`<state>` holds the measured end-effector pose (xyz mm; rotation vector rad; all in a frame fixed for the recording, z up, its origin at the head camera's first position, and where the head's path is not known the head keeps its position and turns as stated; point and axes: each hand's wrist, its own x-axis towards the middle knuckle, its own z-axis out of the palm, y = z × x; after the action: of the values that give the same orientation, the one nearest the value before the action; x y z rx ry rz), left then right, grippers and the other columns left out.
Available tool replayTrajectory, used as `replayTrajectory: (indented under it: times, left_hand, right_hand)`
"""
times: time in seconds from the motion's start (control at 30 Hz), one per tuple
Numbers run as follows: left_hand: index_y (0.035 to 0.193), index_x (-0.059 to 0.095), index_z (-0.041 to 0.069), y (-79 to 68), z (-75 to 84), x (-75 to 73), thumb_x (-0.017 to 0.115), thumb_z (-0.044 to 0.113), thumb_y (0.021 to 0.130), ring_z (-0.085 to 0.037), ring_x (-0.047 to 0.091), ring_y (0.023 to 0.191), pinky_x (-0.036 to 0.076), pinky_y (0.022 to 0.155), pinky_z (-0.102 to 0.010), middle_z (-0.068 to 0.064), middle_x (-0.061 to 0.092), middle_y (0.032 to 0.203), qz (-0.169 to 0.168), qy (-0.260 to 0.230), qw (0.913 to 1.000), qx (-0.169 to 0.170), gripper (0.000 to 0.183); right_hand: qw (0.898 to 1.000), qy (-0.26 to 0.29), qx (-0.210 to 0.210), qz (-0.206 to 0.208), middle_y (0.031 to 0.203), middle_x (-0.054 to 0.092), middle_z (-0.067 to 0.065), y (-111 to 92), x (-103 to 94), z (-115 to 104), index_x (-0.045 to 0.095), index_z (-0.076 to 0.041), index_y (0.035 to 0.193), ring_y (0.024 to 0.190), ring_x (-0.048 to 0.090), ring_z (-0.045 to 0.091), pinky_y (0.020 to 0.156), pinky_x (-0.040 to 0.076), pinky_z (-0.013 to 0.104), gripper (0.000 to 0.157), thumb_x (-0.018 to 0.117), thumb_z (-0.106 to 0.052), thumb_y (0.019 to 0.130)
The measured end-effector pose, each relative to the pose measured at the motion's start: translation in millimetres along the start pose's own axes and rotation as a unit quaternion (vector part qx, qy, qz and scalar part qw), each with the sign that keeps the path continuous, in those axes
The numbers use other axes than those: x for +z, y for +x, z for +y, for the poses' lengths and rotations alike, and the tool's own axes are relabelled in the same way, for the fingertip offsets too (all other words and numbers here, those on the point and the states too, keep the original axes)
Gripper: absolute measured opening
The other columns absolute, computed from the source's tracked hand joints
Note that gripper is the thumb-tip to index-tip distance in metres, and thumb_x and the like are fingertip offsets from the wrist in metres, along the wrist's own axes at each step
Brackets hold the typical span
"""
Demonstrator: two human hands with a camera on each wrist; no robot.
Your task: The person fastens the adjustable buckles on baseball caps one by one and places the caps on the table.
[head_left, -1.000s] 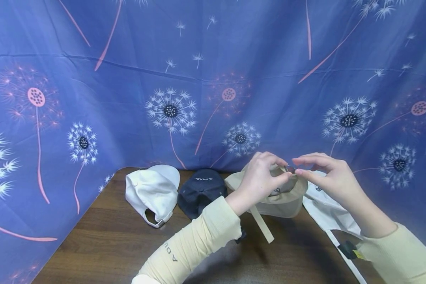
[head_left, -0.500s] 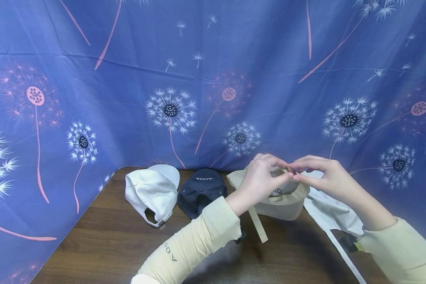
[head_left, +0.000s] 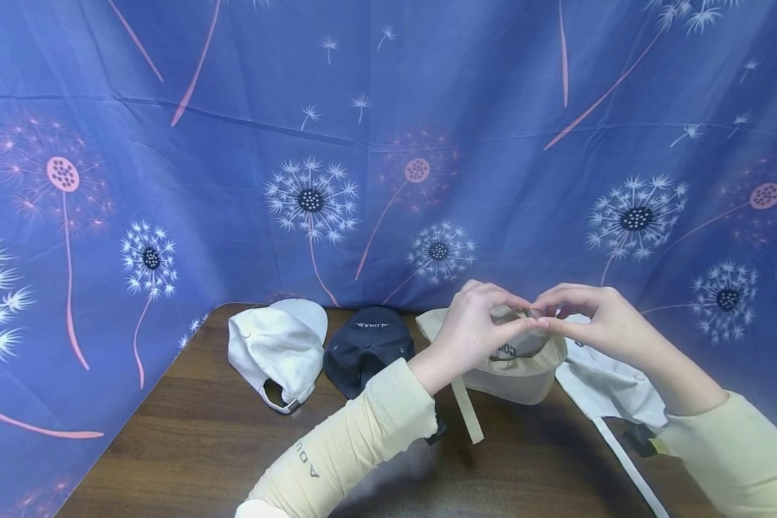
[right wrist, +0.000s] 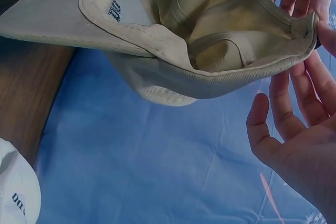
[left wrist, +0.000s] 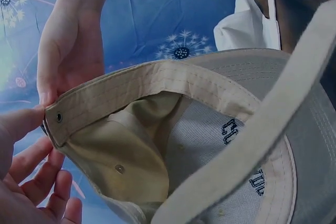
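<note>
A beige cap (head_left: 511, 381) is held up above the table, its opening facing up and dark lettering showing inside. My left hand (head_left: 469, 327) pinches the back edge of the cap, beside a small eyelet (left wrist: 59, 117) in the band. At the same spot my right hand (head_left: 596, 316) pinches with thumb and fingers, its fingertips meeting those of the left. A dark bit of a clasp (right wrist: 317, 43) peeks out between them; the rest is covered. One long loose beige strap (head_left: 467, 410) dangles below the cap and crosses the left wrist view.
On the wooden table (head_left: 188, 432) sit a white cap (head_left: 278, 349) with a buckled strap, a dark navy cap (head_left: 369, 352), and another white cap (head_left: 611, 385) with a long loose strap at right. A blue dandelion-print cloth (head_left: 362, 144) hangs behind.
My right hand has moved slightly left, so both sets of fingertips have come together at the clasp. The beige cap has shifted a little right, and its loose strap has swung left.
</note>
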<state>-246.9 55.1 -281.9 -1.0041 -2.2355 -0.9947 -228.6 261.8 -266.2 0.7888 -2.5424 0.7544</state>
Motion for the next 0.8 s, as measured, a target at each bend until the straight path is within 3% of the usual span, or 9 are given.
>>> replayTrajectory:
  times: [0.2, 0.4, 0.53, 0.7, 0.8]
  left_hand:
    - [0.097, 0.068, 0.024, -2.6, 0.1, -8.9, 0.066, 0.04, 0.077, -0.001, 0.046, 0.09, 0.032, 0.081, -0.015, 0.015, 0.064, 0.092, -0.019, 0.034, 0.9988, 0.031, 0.026]
    - [0.1, 0.067, 0.022, -9.5, -2.2, -22.2, 0.065, 0.035, 0.08, -0.005, 0.047, 0.095, 0.035, 0.083, -0.017, 0.012, 0.063, 0.098, -0.052, 0.099, 0.9849, 0.132, 0.024]
    - [0.098, 0.066, 0.023, -17.6, -6.4, -29.3, 0.064, 0.033, 0.08, -0.007, 0.048, 0.098, 0.037, 0.084, -0.02, 0.012, 0.062, 0.098, -0.1, 0.135, 0.9645, 0.204, 0.021]
    - [0.1, 0.066, 0.026, -30.7, -14.9, -35.7, 0.063, 0.033, 0.079, -0.006, 0.048, 0.099, 0.034, 0.091, -0.02, 0.014, 0.061, 0.098, -0.159, 0.196, 0.9255, 0.282, 0.022]
    - [0.1, 0.065, 0.028, -41.6, -21.9, -39.5, 0.067, 0.037, 0.074, -0.006, 0.046, 0.101, 0.034, 0.091, -0.02, 0.015, 0.06, 0.101, -0.19, 0.224, 0.9048, 0.308, 0.028]
  right_hand:
    - [0.999, 0.03, 0.028, -0.008, 0.091, 0.064, -0.012, 0.7, -3.1, -4.4, 0.064, -0.026, 0.097, 0.079, 0.058, 0.005, 0.068, 0.046, 0.015, 0.021, 0.067, -0.015, 0.079]
    - [0.996, 0.049, 0.068, -0.01, 0.089, 0.064, -0.008, 0.6, -5.7, -4.1, 0.064, -0.024, 0.096, 0.077, 0.062, 0.009, 0.061, 0.047, 0.021, 0.016, 0.066, -0.019, 0.081]
    - [0.996, 0.051, 0.078, -0.015, 0.091, 0.064, -0.008, 0.5, -6.6, -3.3, 0.065, -0.024, 0.096, 0.078, 0.063, 0.009, 0.062, 0.048, 0.021, 0.015, 0.065, -0.02, 0.081]
    - [0.995, 0.064, 0.08, -0.016, 0.091, 0.065, -0.007, 0.1, -6.8, -4.0, 0.065, -0.023, 0.096, 0.077, 0.064, 0.011, 0.059, 0.048, 0.023, 0.016, 0.065, -0.02, 0.081]
    - [0.994, 0.069, 0.08, -0.017, 0.092, 0.064, -0.007, -0.8, -6.8, -4.2, 0.065, -0.022, 0.096, 0.076, 0.064, 0.011, 0.058, 0.048, 0.024, 0.016, 0.065, -0.019, 0.081]
